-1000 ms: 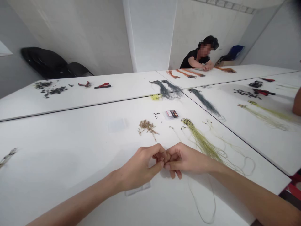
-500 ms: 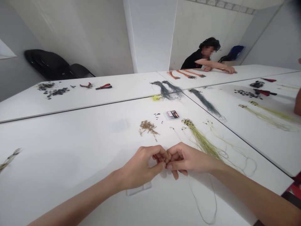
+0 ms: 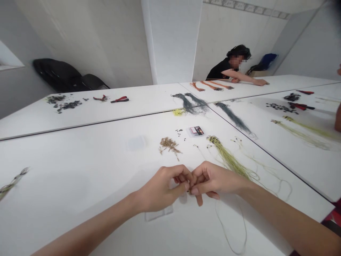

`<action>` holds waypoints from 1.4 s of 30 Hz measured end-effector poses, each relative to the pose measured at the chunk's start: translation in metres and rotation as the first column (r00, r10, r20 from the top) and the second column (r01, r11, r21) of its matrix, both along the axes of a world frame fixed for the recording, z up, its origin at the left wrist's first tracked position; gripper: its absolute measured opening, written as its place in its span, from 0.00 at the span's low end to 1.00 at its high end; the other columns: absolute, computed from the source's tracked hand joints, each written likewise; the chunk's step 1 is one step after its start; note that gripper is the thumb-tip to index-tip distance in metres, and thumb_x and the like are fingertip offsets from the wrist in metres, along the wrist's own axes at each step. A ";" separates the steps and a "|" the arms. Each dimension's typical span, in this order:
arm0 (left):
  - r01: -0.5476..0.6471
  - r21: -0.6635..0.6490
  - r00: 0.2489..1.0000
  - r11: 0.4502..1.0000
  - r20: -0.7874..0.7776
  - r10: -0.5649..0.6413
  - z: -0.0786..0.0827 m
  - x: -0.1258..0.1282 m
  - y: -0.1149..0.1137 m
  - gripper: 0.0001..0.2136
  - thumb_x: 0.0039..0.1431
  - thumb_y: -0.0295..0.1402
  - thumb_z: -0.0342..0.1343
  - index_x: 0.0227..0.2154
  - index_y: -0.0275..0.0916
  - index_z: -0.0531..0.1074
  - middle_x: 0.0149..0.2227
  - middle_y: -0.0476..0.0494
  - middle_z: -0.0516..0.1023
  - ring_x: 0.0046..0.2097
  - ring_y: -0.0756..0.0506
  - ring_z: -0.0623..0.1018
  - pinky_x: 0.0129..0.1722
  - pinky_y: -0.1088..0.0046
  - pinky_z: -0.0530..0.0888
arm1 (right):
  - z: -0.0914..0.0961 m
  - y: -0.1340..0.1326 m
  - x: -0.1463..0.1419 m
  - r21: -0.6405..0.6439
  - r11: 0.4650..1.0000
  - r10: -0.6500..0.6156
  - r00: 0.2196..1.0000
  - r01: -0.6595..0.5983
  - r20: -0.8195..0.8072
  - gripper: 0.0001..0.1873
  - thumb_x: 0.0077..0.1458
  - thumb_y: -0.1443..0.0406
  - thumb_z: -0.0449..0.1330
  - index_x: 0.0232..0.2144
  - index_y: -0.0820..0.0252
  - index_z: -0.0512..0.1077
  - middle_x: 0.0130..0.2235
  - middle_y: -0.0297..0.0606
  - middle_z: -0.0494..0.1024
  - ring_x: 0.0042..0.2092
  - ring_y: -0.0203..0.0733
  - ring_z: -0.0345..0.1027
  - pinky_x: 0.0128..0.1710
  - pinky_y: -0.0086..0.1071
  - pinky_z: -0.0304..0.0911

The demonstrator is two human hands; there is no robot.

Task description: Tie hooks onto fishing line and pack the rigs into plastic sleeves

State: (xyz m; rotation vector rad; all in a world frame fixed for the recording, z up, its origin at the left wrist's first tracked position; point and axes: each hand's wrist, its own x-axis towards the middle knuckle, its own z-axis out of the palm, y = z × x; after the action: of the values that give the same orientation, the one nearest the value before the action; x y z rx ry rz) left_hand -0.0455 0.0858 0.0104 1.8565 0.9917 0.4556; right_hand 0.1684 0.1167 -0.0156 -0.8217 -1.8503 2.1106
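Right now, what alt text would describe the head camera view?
Left hand and right hand pinch something small above a white table, beside a bundle of pale green line. Farther off, a person in black leans over orange bundles.

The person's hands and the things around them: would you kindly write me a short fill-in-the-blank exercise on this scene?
The left hand and right hand meet at their ____.
The bundle of thin lines beside the right hand is ____.
The pliers have ____ handles.
The co-worker across the room wears a ____ shirt.

Missing words: fingertips; yellow-green; red; black.
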 end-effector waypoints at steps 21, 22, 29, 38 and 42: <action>-0.018 -0.206 0.989 0.978 0.142 0.048 -0.003 -0.006 0.015 0.09 0.58 0.36 0.58 0.37 0.37 0.77 0.33 0.44 0.79 0.35 0.48 0.76 0.35 0.72 0.72 | 0.009 0.003 0.006 -0.014 0.980 -0.198 0.976 0.197 -0.091 0.14 0.52 0.59 0.65 0.35 0.65 0.74 0.28 0.39 0.80 0.17 0.26 0.59 0.18 0.24 0.54; -0.034 -0.230 0.985 0.973 0.157 0.071 -0.004 -0.006 0.014 0.09 0.58 0.37 0.58 0.36 0.37 0.77 0.33 0.43 0.79 0.34 0.48 0.76 0.33 0.73 0.71 | 0.009 0.002 0.006 -0.011 0.978 -0.208 0.974 0.208 -0.093 0.14 0.53 0.59 0.65 0.35 0.65 0.74 0.28 0.39 0.80 0.17 0.26 0.59 0.18 0.24 0.54; -0.127 -0.268 0.961 0.955 0.206 0.185 -0.003 -0.003 0.012 0.11 0.58 0.40 0.58 0.35 0.37 0.79 0.33 0.43 0.80 0.32 0.49 0.75 0.26 0.76 0.65 | 0.011 -0.003 0.003 -0.003 0.959 -0.282 0.951 0.284 -0.126 0.10 0.54 0.61 0.63 0.32 0.64 0.71 0.30 0.40 0.81 0.17 0.26 0.60 0.19 0.24 0.53; -0.146 -0.287 0.919 0.947 0.314 0.237 -0.004 0.002 0.006 0.09 0.58 0.38 0.59 0.30 0.38 0.79 0.31 0.46 0.76 0.31 0.50 0.67 0.29 0.74 0.62 | 0.009 -0.008 -0.001 -0.044 0.916 -0.402 0.904 0.400 -0.146 0.09 0.51 0.62 0.65 0.30 0.64 0.73 0.29 0.38 0.79 0.22 0.31 0.68 0.23 0.26 0.58; -0.140 -0.295 0.900 0.945 0.360 0.245 -0.004 0.003 0.005 0.09 0.59 0.36 0.58 0.29 0.38 0.79 0.27 0.48 0.75 0.29 0.51 0.63 0.30 0.73 0.60 | 0.008 -0.010 -0.002 -0.039 0.928 -0.373 0.919 0.371 -0.131 0.09 0.52 0.63 0.65 0.31 0.64 0.73 0.27 0.38 0.78 0.23 0.33 0.72 0.23 0.26 0.59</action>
State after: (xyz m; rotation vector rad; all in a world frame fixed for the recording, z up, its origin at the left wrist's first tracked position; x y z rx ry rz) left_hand -0.0421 0.0911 0.0066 1.3626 0.9126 0.7477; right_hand 0.1664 0.1065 -0.0073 -0.9229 -1.4749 1.8878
